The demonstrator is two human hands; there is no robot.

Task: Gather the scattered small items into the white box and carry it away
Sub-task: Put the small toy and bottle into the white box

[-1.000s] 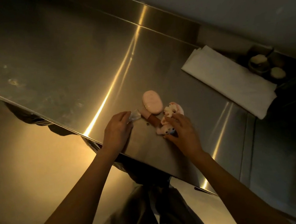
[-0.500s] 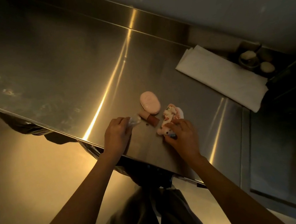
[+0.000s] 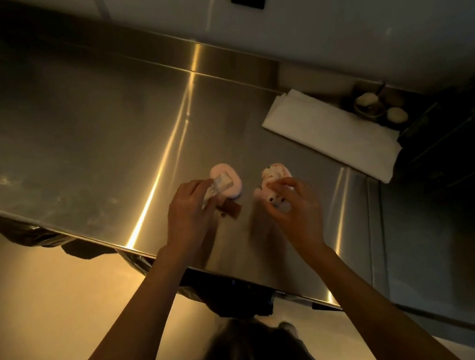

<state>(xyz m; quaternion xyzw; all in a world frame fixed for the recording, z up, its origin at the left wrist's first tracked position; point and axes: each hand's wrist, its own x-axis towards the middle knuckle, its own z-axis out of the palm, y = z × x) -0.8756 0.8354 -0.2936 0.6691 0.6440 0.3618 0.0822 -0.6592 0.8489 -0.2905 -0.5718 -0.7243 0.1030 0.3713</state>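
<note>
The left hand (image 3: 188,211) pinches a small clear piece (image 3: 216,186) between thumb and fingers, lifted over the near edge of the pink oval case (image 3: 226,184), which lies flat on the steel desk (image 3: 78,123) with its long axis running away from the person. Just in front of that hand a short brown tube (image 3: 232,208) lies on the desk, so the left hand is plainly the nearer one for both. The right hand (image 3: 297,205) has its fingers curled around a pink patterned bundle (image 3: 273,182) (soft, by the look of it), which seems to be just off the surface. The white box (image 3: 328,138), if that flat white shape is it, sits well apart toward the far right, its long side slanting; the right hand is closer to it. Nothing stands between. Beyond it, dim jars (image 3: 369,104) crowd the corner.
</note>
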